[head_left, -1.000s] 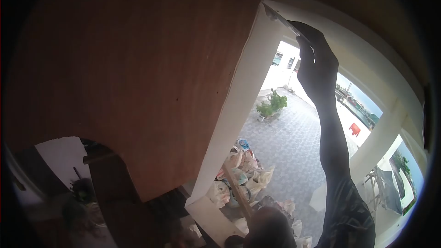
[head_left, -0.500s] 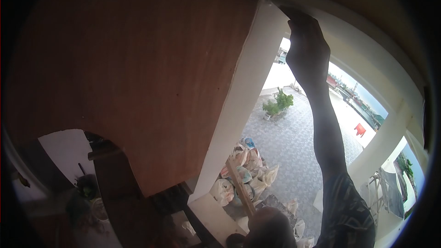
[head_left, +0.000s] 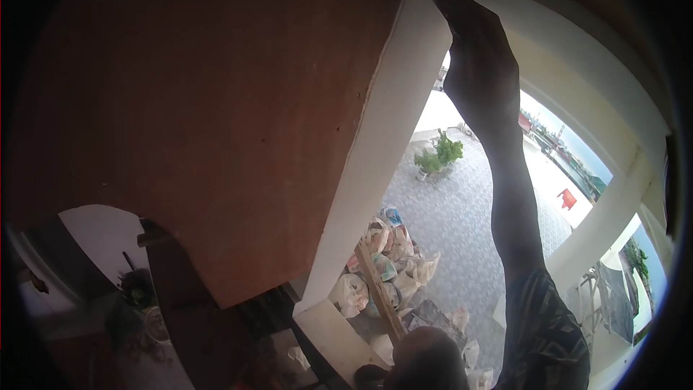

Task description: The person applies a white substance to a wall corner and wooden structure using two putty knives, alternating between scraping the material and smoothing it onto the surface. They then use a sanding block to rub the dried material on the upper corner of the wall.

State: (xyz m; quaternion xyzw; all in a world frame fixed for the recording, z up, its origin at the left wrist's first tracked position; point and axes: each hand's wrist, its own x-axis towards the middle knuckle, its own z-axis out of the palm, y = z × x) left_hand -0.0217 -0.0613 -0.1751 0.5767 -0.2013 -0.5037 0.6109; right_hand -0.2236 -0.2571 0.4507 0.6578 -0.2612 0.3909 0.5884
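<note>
My right hand [head_left: 473, 47] is raised high beside the top of a white upright frame [head_left: 386, 123], its arm reaching up from a patterned sleeve [head_left: 545, 332] at the lower right. Its fingers are pressed together, their tips near the upper edge of a large reddish-brown panel [head_left: 216, 115]. Whatever they hold is too dark and small to name. The panel fills the left and middle, with a curved cut-out at its lower left. My left hand does not show.
Filled plastic bags [head_left: 401, 267] lie beyond the frame, a wooden strip [head_left: 379, 292] in front of them. Farther back on the patterned floor [head_left: 462, 209] stands a potted plant [head_left: 440, 155]. A dark rounded shape [head_left: 429, 361] is at the bottom; a red chair [head_left: 567, 198] stands outside.
My right hand has moved slightly up and left in view, its fingers still close to the panel's upper edge. The panel's lower edge and holes appear slightly shifted.
</note>
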